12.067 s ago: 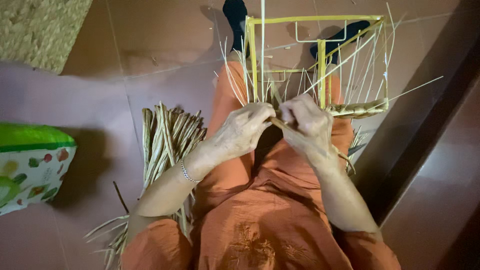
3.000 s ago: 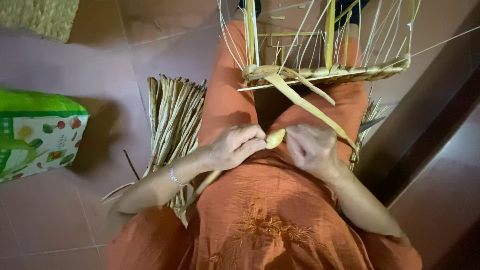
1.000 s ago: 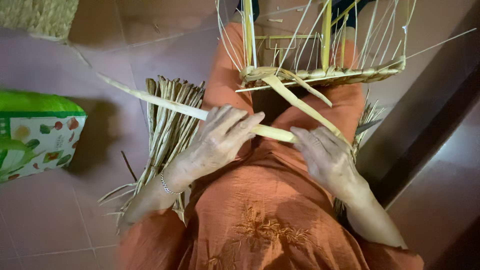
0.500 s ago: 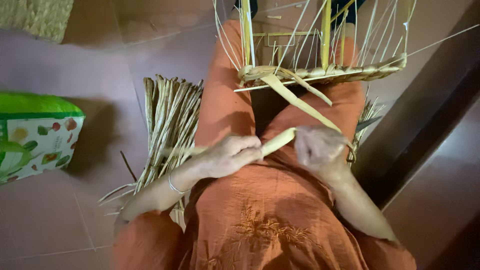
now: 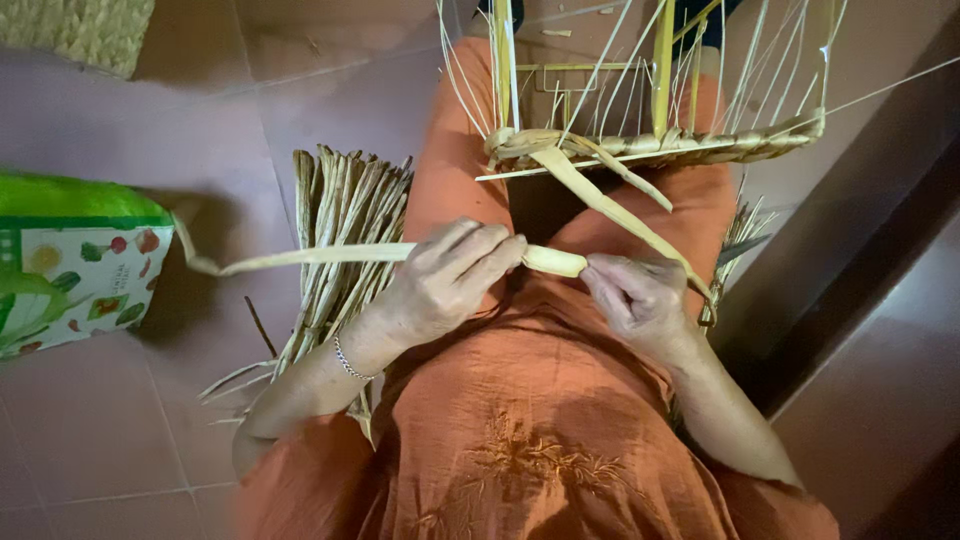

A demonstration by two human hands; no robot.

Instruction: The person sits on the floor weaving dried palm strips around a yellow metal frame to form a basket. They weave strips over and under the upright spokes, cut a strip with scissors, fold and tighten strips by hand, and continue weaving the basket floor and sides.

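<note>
My left hand (image 5: 445, 280) is closed around a long pale dried leaf strip (image 5: 310, 256) that runs out to the left over the floor. My right hand (image 5: 635, 297) pinches the strip's thicker right end (image 5: 555, 261) just above my lap. Both hands sit close together over my orange garment. Beyond them a half-woven basket (image 5: 660, 148) on a yellow frame rests across my legs, with thin upright stakes and a woven band along its near edge. Another flat strip (image 5: 610, 205) trails from that band down toward my right hand.
A bundle of dried leaf strips (image 5: 340, 230) lies on the tiled floor beside my left leg. A green and white printed bag (image 5: 70, 260) stands at the far left. A woven mat (image 5: 80, 30) shows at top left. A dark wooden edge (image 5: 850, 250) runs along the right.
The leaf strip has been drawn out to the left through my left hand, and both hands have lifted slightly on my lap. The basket has not moved.
</note>
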